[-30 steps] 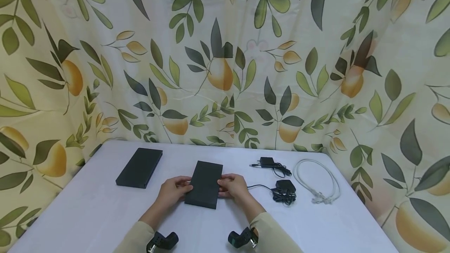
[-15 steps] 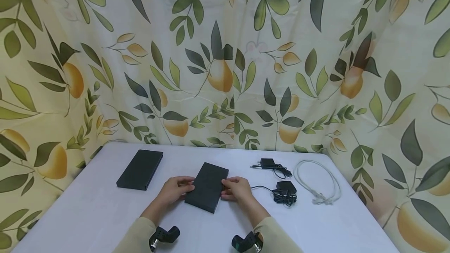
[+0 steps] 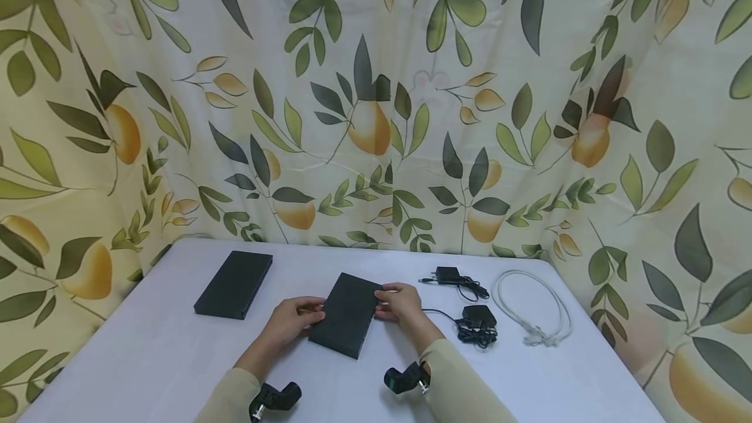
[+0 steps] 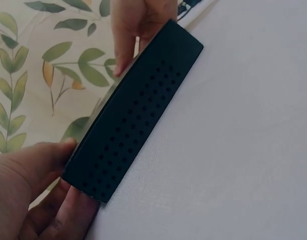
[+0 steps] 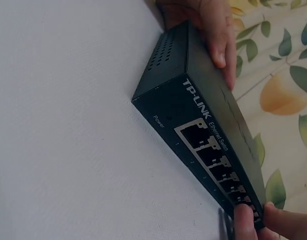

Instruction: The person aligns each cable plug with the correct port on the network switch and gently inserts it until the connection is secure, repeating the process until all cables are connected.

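A black TP-LINK Ethernet switch [image 3: 345, 315] lies between my two hands, turned slightly askew. My left hand [image 3: 289, 324] grips its left edge, thumb on the upper face and fingers underneath, as the left wrist view shows. At the far right corner my right hand [image 3: 402, 306] pinches the switch, thumb above and a fingertip over the end of the port row. The right wrist view shows several ports [image 5: 221, 165] along that side. Vent holes [image 4: 136, 120] dot the narrow side seen from the left wrist.
To the left lies another flat black box [image 3: 234, 284]. On the right are two black power adapters, one farther back [image 3: 448, 274] and one nearer [image 3: 478, 318], beside a coiled pale cable [image 3: 561, 305]. A patterned curtain [image 3: 376, 116] hangs behind the white table [image 3: 147, 358].
The switch has turned clockwise, its far end swinging right. My right hand has slid along the port side to the far corner; the left has stayed at the left edge.
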Demonstrator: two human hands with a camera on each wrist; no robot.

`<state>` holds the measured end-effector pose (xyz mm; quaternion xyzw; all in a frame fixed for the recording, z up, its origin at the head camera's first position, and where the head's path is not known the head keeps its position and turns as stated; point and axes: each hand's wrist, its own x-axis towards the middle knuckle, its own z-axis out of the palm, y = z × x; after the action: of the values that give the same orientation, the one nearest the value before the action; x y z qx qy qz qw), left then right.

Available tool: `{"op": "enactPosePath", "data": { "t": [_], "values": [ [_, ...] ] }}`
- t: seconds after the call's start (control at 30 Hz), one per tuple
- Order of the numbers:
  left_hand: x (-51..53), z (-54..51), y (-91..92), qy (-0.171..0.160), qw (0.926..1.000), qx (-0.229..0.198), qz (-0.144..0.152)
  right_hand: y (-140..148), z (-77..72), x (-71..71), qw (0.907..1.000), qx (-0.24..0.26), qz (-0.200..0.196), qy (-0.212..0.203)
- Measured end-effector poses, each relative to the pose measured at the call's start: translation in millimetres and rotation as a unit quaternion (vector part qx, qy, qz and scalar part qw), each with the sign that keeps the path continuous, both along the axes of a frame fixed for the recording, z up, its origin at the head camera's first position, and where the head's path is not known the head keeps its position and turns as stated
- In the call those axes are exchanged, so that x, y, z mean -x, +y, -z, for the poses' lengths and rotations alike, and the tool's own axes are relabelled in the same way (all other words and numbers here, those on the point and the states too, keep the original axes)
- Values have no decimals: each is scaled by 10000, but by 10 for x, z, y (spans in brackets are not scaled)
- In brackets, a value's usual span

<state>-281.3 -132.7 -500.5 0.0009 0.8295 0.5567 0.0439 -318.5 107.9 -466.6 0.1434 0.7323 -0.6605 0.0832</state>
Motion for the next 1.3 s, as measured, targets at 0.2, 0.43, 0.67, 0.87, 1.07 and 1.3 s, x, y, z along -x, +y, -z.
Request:
{"op": "enactPosePath", "data": {
  "t": [0.2,0.43,0.67,0.87,1.07,1.3],
  "values": [
    [-138,-27,-8,223,9983,317,-437,-23,-18,1,9999,-99,-50,2],
    [-413,-107,37,205,9958,440,-782,-28,11,7,9995,-329,6,-17],
    [-465,-105,118,346,9943,287,-971,-2,0,-21,9996,-266,-59,-21],
    [-423,-95,105,279,9932,203,-1111,4,-20,-27,9997,-212,-88,-113],
    [-283,-109,36,263,9915,181,-1259,11,-58,-69,9992,-352,-114,-170],
    [-92,-156,-14,182,9912,116,-1307,36,-91,-145,9974,-653,-194,-243]
  ]
}}
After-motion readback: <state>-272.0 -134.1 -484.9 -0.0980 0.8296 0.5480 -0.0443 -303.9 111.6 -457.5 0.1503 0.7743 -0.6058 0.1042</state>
